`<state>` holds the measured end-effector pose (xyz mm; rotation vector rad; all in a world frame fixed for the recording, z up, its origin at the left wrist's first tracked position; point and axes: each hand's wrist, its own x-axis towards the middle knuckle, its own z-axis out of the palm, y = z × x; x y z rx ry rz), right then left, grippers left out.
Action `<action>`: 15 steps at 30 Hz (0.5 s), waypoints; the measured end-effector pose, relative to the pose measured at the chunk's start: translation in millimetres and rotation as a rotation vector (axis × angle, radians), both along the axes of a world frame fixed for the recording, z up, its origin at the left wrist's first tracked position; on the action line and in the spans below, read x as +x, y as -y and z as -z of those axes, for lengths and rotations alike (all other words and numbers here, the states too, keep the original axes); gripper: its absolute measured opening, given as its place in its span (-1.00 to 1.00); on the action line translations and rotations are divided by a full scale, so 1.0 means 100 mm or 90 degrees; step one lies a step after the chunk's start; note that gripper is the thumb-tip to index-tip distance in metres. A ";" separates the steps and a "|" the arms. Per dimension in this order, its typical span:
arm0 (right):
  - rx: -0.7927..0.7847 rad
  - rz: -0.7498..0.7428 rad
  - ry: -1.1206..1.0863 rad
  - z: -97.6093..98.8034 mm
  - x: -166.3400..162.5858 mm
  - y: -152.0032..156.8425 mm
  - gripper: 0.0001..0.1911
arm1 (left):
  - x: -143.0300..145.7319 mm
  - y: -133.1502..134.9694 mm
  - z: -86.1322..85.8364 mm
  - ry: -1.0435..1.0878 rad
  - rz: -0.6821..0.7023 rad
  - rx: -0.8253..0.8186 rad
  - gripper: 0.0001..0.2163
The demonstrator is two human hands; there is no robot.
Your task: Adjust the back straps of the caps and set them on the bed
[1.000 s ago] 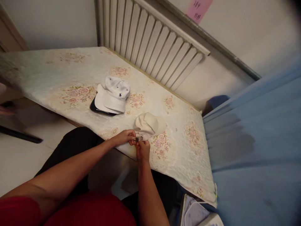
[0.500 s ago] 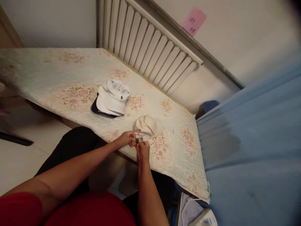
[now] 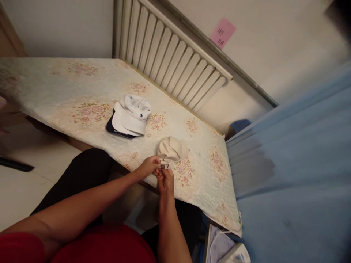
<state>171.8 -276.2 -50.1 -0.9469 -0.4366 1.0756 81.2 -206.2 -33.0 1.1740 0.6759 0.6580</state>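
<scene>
Resting on pale floral cloth (image 3: 202, 175) near a ribbed white radiator (image 3: 165, 54), a beige fabric cap (image 3: 170, 148) is pinched by both hands (image 3: 150, 166) (image 3: 166, 179).

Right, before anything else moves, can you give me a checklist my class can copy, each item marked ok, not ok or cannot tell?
1. Left hand on the fastening: ok, fingers pinch at its side.
2. Right hand on the fastening: ok, fingertips meet it from below.
3. Beige cap supported: ok, its crown rests on the floral cover.
4. Fastening done up: cannot tell, too small and partly hidden by fingers.
5. Stacked caps clear of the hands: ok, they lie apart.
6. One hand free: not ok, both are occupied.
</scene>
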 end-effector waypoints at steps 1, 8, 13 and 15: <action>0.003 -0.003 -0.005 -0.04 -0.01 0.02 -0.80 | 0.00 0.02 -0.03 0.002 0.000 0.002 -0.92; 0.020 0.001 -0.039 -0.31 -0.03 0.09 -0.81 | 0.00 0.10 -0.26 0.009 -0.014 0.010 -0.86; 0.040 0.006 -0.069 -0.40 -0.03 0.10 -0.82 | -0.02 0.14 -0.38 0.026 -0.021 0.007 -0.79; 0.051 0.006 -0.083 -0.41 -0.04 0.10 -0.83 | -0.03 0.13 -0.39 0.017 -0.035 0.011 -0.82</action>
